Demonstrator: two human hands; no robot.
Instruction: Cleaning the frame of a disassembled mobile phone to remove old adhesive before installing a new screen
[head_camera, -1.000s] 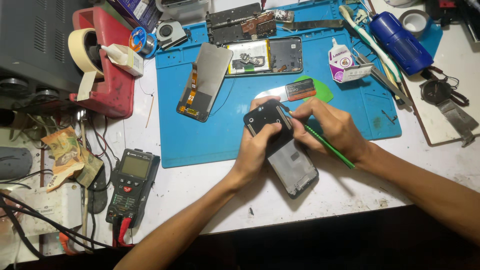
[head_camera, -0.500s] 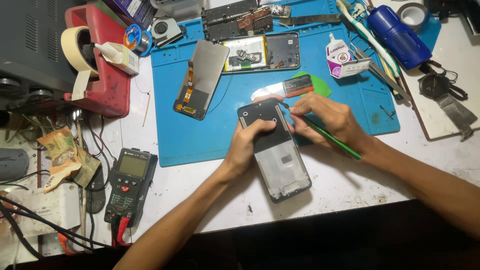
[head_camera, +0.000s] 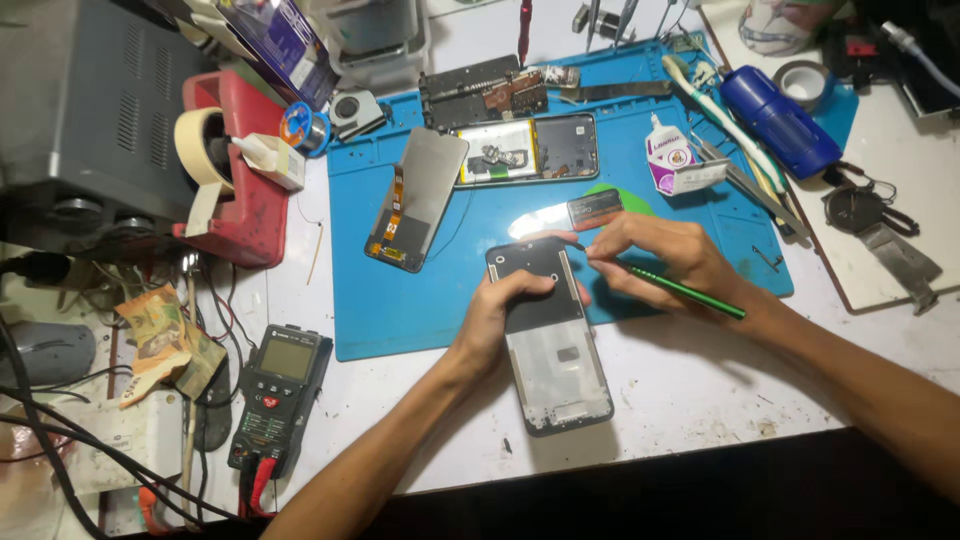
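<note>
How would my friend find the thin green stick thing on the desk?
Look at the big blue mat in the middle of the desk. At its front edge, the right hand pinches a thin green tool against the top of the dark phone frame. It is the only green rod, slanting out past the wrist.

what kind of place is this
Most likely a phone repair bench: a blue work mat holds an opened phone and a loose screen, with a multimeter beside it.
</note>
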